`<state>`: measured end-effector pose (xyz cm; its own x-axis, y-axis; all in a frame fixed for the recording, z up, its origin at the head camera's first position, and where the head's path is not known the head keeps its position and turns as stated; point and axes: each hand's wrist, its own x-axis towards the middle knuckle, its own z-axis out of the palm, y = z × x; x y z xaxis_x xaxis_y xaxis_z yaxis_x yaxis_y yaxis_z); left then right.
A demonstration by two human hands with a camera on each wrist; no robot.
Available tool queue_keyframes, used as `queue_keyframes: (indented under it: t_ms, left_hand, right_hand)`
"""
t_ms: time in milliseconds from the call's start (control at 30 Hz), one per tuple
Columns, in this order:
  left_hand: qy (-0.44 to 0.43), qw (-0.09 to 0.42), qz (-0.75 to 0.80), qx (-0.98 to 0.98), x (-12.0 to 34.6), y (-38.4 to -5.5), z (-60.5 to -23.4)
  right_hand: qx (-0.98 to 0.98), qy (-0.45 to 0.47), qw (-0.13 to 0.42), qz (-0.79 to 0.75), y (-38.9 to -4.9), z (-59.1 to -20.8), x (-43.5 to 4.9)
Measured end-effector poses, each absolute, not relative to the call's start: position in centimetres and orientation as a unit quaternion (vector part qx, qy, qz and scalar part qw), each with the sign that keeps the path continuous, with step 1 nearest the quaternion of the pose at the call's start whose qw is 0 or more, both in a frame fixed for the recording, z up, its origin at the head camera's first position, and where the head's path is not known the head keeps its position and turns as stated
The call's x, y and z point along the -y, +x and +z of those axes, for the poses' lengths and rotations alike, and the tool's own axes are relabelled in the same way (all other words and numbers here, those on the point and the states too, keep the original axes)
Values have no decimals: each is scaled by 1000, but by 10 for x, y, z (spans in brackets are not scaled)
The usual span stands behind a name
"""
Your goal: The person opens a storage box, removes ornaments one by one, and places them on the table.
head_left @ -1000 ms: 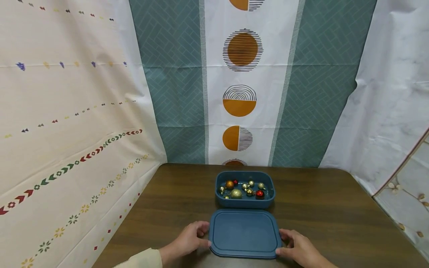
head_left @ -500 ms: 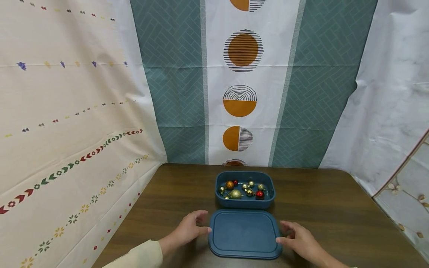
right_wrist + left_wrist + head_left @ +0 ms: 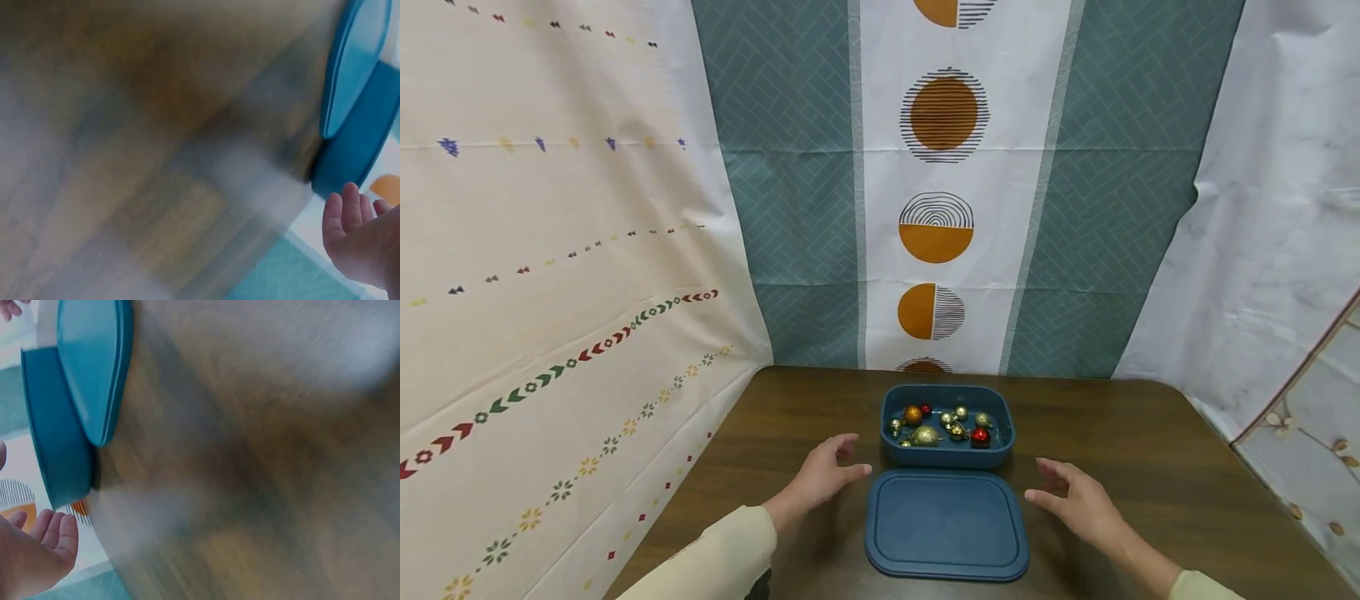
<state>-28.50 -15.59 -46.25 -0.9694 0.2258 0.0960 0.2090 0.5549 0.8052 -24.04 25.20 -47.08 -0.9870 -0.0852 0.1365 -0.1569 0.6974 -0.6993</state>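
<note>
A blue rectangular lid [image 3: 947, 525] lies flat on the table in front of a blue open box [image 3: 947, 454]. Inside the box are several small baubles, among them a large gold one [image 3: 925, 435], an orange one [image 3: 913, 415] and a red one [image 3: 980, 437]. My left hand [image 3: 826, 473] hovers left of the gap between lid and box, fingers relaxed, holding nothing. Off the lid's right side, my right hand [image 3: 1078, 500] is likewise loose and holds nothing. Both wrist views show the left hand [image 3: 47, 550] and right hand [image 3: 359, 237] beside the box.
The brown wooden table [image 3: 1150, 467] reaches back to a green and white patterned curtain [image 3: 940, 250]. Cream cloth [image 3: 587, 292] hangs on the left, and pale marbled cloth [image 3: 1270, 250] on the right.
Both hands have let go of the lid's sides, risen and moved forward toward the box, the right one also a little outward. Lid and box stay in place.
</note>
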Motion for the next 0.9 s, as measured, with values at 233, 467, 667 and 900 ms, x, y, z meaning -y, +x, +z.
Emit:
queue_keyframes:
  t_ms: [233,467,667,900]
  left_hand:
    - [94,-3,457,-884,155,-307,-462]
    - [90,-1,463,-882,146,-324,-466]
    - [87,-3,458,-884,137,-335,-470]
    - [85,4,468,-880,131,-345,-475]
  right_hand:
    - [917,68,71,388,-255,-465,-264]
    - [918,67,85,382,-272,-461,-269]
    - [910,66,83,400,-288,-458,-266]
    - [896,78,68,433,-307,-456,-258]
